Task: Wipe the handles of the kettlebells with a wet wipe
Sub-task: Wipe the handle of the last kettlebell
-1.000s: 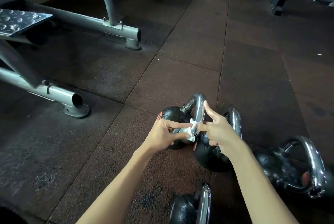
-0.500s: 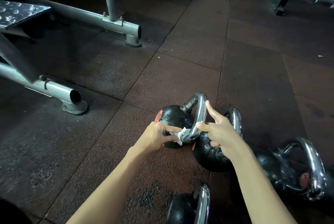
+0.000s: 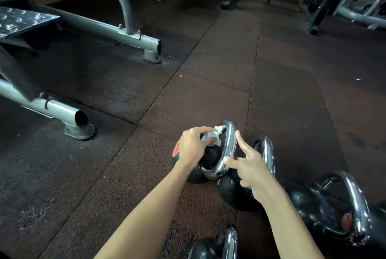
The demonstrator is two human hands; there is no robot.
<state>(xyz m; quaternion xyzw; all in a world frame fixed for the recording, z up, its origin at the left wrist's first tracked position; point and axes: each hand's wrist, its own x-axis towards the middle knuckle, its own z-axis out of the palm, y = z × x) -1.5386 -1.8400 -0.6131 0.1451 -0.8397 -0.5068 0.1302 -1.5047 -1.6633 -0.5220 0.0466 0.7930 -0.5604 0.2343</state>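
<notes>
The left hand, just below the middle of the frame, has its thumb and fingers closed narrowly on a crumpled white wet wipe, pinching it against the upper end of the chrome handle of a black kettlebell. Its wrist is bent slightly and the forearm runs down toward the bottom edge.

The right hand sits just right of that handle. Its index finger is straight and lies along the handle's right side, the thumb presses the lower curve of the handle, and the remaining fingers are curled into the palm, holding nothing. Its forearm slants down to the lower right.

The kettlebell stands on the rubber floor, with a red mark on its left side. A second kettlebell stands just right of it, partly behind the right hand. A third kettlebell is at the lower right, and a fourth kettlebell is cut off by the bottom edge. Grey machine tubing crosses the upper left of the frame.
</notes>
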